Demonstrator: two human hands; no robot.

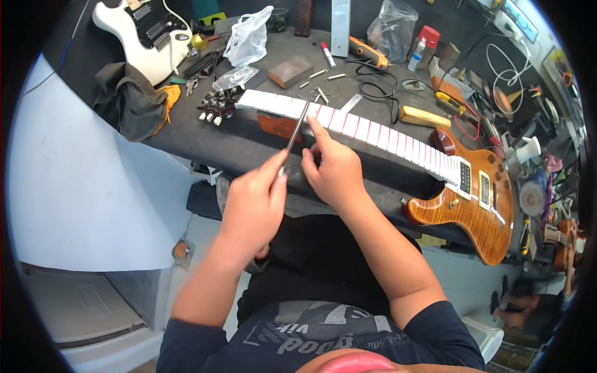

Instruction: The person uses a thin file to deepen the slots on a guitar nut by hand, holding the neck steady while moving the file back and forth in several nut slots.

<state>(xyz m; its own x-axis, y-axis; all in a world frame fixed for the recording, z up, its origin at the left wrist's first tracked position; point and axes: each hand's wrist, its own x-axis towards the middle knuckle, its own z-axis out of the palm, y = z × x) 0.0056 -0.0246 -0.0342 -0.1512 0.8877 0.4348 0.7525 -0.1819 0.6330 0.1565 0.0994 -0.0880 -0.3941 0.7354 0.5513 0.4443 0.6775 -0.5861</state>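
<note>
One slim tool (296,135) slants forward from the left grip (256,198)

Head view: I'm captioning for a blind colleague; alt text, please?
Left hand holds a thin metal tool over the white neck of a brown guitar; the right hand has its index finger beside the tip. Tools clutter the bench.

- Under the right index finger (318,130): guitar neck (373,132)
- Just left of it: file (296,135), across the neck
- Farther left: cloth (127,99)
- Well right: guitar body (494,230)
- Beyond: block (290,72), marker (328,56)
</note>
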